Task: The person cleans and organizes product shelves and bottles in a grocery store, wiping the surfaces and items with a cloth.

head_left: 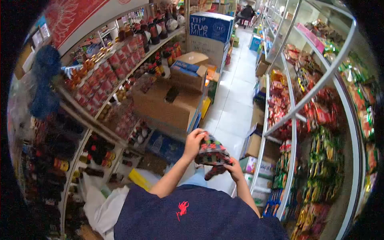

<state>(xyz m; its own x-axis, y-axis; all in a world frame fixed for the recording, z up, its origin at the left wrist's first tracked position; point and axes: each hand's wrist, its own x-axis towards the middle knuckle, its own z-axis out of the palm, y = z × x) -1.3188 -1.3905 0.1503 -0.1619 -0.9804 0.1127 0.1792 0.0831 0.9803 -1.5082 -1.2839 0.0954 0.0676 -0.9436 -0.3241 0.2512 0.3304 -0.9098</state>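
Observation:
In front of my chest, a soft, dark piece with a red and green pattern [212,151] hangs between my two hands. My left hand [193,145] is closed on its upper left edge, thumb and fingers pinched together. Lower down on the other side, my right hand [235,169] pinches the right edge. A dark end dangles below the middle. It looks like folded cloth, but I cannot tell its exact kind. Near my left hand stands an open brown cardboard box [160,105].
A blue-and-white milk carton box [211,27] tops a stack beyond the cardboard box. Shelves of red packets [98,82] line the left. On the right, metal-framed shelves hold green packets [323,164]. A white-tiled aisle [236,90] runs between, with a seated person [246,14] far off.

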